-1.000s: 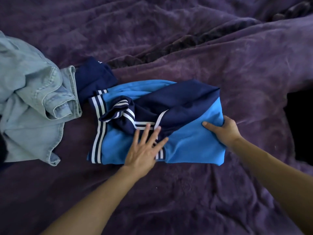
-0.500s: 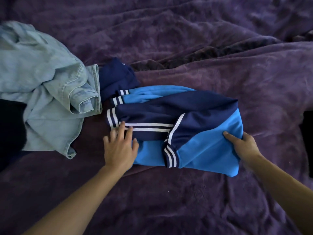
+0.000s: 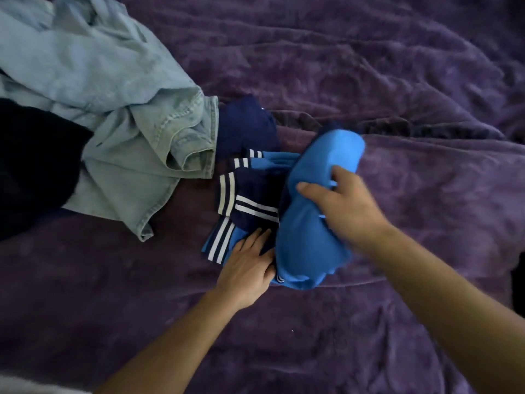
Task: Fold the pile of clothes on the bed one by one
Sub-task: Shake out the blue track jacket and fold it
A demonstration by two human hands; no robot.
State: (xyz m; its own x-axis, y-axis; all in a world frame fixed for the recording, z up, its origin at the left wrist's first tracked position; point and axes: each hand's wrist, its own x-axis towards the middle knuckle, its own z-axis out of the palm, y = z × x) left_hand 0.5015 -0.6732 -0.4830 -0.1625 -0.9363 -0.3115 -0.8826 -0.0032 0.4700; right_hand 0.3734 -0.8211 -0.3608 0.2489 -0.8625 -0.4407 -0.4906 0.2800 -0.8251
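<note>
A blue and navy jacket [image 3: 306,223] with white stripes lies on the purple bed, its right half raised and turned over toward the left. My right hand [image 3: 343,206] grips that bright blue fold from above, thumb pressed into the cloth. My left hand [image 3: 247,265] lies flat with straight fingers on the jacket's lower left part, beside the striped cuff. A light denim shirt [image 3: 119,115] sits crumpled to the left, touching the jacket's navy sleeve.
A dark garment [image 3: 37,166] lies under the denim shirt at the left edge. The purple blanket [image 3: 397,81] is wrinkled all around. A dark gap [image 3: 518,282] shows at the right edge, and a pale strip at the bottom left corner.
My right hand has lifted the jacket's right end and swung it leftward over the middle. My left hand slid right and down along the jacket. The view shifted, showing more denim.
</note>
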